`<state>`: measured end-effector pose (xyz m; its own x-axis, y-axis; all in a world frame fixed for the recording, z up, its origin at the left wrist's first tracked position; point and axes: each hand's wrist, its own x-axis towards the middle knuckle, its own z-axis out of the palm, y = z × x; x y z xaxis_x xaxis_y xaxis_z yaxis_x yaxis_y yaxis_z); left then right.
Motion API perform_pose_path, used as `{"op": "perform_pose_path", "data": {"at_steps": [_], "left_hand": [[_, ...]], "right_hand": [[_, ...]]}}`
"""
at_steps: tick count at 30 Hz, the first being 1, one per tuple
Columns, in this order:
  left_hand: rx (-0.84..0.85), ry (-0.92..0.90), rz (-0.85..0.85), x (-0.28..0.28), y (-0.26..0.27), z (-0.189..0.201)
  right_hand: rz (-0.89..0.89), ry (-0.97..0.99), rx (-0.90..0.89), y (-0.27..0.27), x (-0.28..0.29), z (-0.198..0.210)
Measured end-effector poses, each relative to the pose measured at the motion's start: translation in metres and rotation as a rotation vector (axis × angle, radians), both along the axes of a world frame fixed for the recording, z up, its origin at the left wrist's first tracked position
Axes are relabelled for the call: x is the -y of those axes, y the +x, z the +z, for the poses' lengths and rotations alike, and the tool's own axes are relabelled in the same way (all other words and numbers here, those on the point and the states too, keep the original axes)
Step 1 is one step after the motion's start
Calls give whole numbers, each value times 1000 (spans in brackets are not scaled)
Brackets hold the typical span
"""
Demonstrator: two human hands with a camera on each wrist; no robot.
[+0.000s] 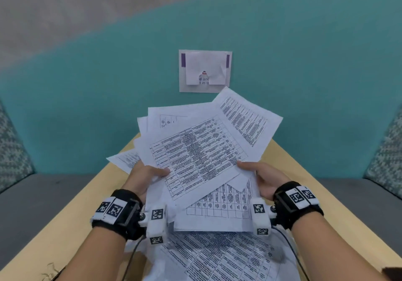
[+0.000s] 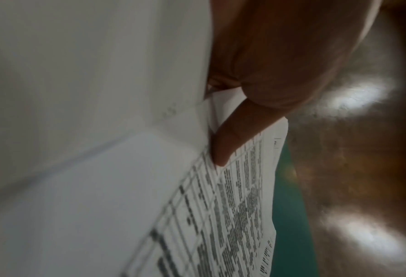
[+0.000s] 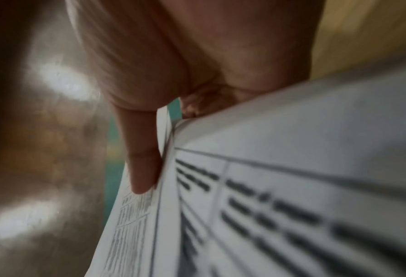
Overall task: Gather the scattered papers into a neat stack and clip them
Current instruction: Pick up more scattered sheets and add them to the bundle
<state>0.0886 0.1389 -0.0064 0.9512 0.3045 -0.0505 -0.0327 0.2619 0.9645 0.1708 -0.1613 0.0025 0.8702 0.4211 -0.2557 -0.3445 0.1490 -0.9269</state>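
Observation:
A fanned, uneven bundle of printed papers (image 1: pixel 195 150) with tables hangs above the table, held from both sides. My left hand (image 1: pixel 148 176) grips its left edge, thumb on top of the sheets. My right hand (image 1: pixel 258 176) grips the right edge the same way. In the left wrist view the thumb (image 2: pixel 223 148) presses on the papers (image 2: pixel 150 206); in the right wrist view the thumb (image 3: pixel 142 168) lies on the papers (image 3: pixel 268 187). Another printed sheet (image 1: pixel 217 259) lies flat below, near my body. No clip is in view.
The light wooden table (image 1: pixel 304 182) runs away from me to a teal wall (image 1: pixel 87 106). A white sheet with purple strips (image 1: pixel 205 70) is stuck on that wall. Grey bench seats (image 1: pixel 32 198) flank the table, with patterned cushions at the far left and right.

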Motion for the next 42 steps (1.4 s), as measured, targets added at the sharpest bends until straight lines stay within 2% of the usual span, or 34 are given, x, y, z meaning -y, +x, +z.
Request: {"op": "perform_pose_path", "data": {"at_steps": [5, 8, 12, 17, 24, 31, 34, 37, 42], "left_hand": [[108, 8, -39, 13, 19, 31], [143, 39, -33, 16, 30, 34], [160, 104, 14, 20, 45, 25], [134, 57, 68, 22, 53, 11], [108, 72, 95, 22, 56, -2], [153, 125, 144, 18, 61, 5], [135, 109, 150, 18, 61, -1], [131, 90, 179, 14, 62, -2], [128, 33, 206, 15, 63, 2]], "right_hand": [[-58, 172, -42, 25, 17, 4], [-117, 154, 78, 31, 16, 9], [-267, 68, 316, 41, 11, 3], [-472, -130, 373, 50, -1, -8], [-505, -162, 372, 52, -4, -20], [-500, -69, 429, 49, -7, -15], [-518, -20, 414, 42, -12, -17], [-541, 3, 472, 41, -15, -12], [-521, -35, 452, 42, -20, -18]]}}
